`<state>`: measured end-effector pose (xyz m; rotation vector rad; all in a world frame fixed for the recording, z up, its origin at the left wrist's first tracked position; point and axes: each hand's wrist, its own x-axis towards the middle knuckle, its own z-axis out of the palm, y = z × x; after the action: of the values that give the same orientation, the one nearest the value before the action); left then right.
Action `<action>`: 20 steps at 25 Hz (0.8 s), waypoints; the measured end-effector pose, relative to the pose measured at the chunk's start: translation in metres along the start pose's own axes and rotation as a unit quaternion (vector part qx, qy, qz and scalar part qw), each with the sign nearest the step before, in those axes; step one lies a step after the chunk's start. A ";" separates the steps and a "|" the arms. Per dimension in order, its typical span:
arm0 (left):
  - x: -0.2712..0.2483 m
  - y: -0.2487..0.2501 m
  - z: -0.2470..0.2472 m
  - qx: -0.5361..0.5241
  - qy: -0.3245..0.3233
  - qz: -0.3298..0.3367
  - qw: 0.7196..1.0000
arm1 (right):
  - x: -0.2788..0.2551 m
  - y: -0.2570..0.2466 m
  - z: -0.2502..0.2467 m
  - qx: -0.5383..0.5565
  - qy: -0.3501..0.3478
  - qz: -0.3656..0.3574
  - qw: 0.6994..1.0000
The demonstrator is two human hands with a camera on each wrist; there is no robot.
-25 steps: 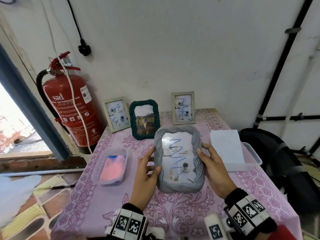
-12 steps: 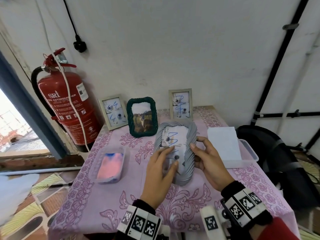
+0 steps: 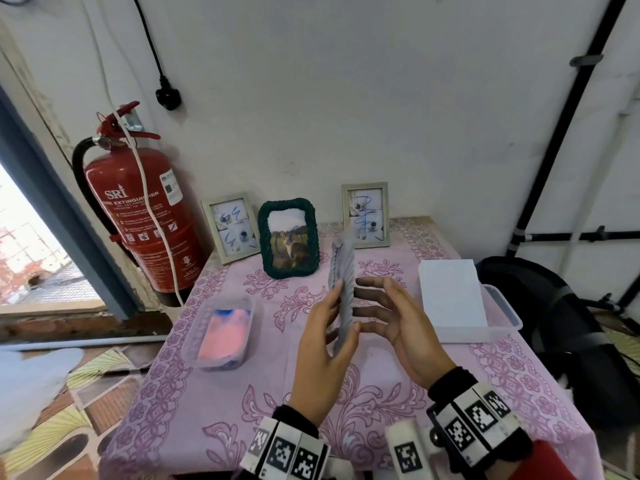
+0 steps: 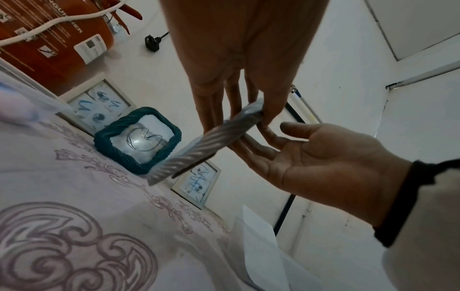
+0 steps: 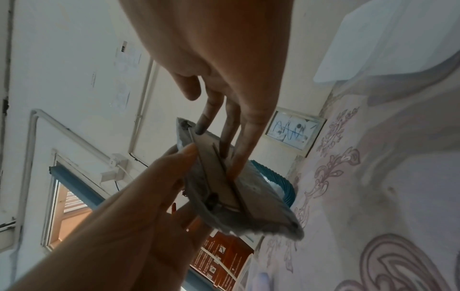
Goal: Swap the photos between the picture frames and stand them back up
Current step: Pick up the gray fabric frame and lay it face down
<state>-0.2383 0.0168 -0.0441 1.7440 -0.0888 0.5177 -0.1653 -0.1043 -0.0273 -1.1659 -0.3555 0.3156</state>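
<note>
I hold a grey rope-pattern picture frame (image 3: 343, 271) edge-on above the table, its photo side turned left. My left hand (image 3: 334, 306) grips it, thumb over the near edge and fingers against the front. My right hand (image 3: 363, 303) is flat, its straight fingers (image 5: 245, 153) touching the frame's back panel (image 5: 224, 177). In the left wrist view the grey frame (image 4: 214, 137) runs between both hands. A dark green rope frame (image 3: 288, 237) with a cat photo stands behind, between two silver frames (image 3: 231, 227) (image 3: 365, 214) with scribbled photos.
A pink patterned cloth covers the table (image 3: 242, 393). A clear tub (image 3: 221, 332) with pink and blue contents sits left. A clear box under white paper (image 3: 453, 299) sits right. A red fire extinguisher (image 3: 145, 209) stands at the back left; a black bag (image 3: 554, 323) lies off the right edge.
The grey frame has turned from photo-up to edge-on, its back now facing right. My left hand moved onto its front; my right fingers spread flat against the back.
</note>
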 end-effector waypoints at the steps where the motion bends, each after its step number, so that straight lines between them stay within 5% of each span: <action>1: 0.001 0.001 -0.002 -0.026 0.007 -0.009 1.000 | 0.001 0.001 0.000 -0.009 0.001 -0.006 1.000; 5: 0.004 0.004 -0.018 -0.108 0.047 -0.018 0.993 | 0.002 0.004 0.002 -0.089 0.003 -0.028 0.996; 9: 0.004 -0.001 -0.035 -0.164 0.071 -0.032 0.983 | 0.003 0.018 -0.008 -0.222 0.106 -0.036 0.969; 15: -0.002 -0.026 -0.041 -0.216 0.097 -0.091 0.967 | -0.006 0.037 -0.017 -0.194 0.098 0.036 0.975; 20: -0.007 -0.049 -0.043 -0.141 0.096 -0.149 0.974 | -0.011 0.047 -0.028 -0.205 0.103 0.046 0.972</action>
<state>-0.2407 0.0683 -0.0852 1.3900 0.2252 0.4269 -0.1656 -0.1152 -0.0818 -1.6098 -0.1863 0.2025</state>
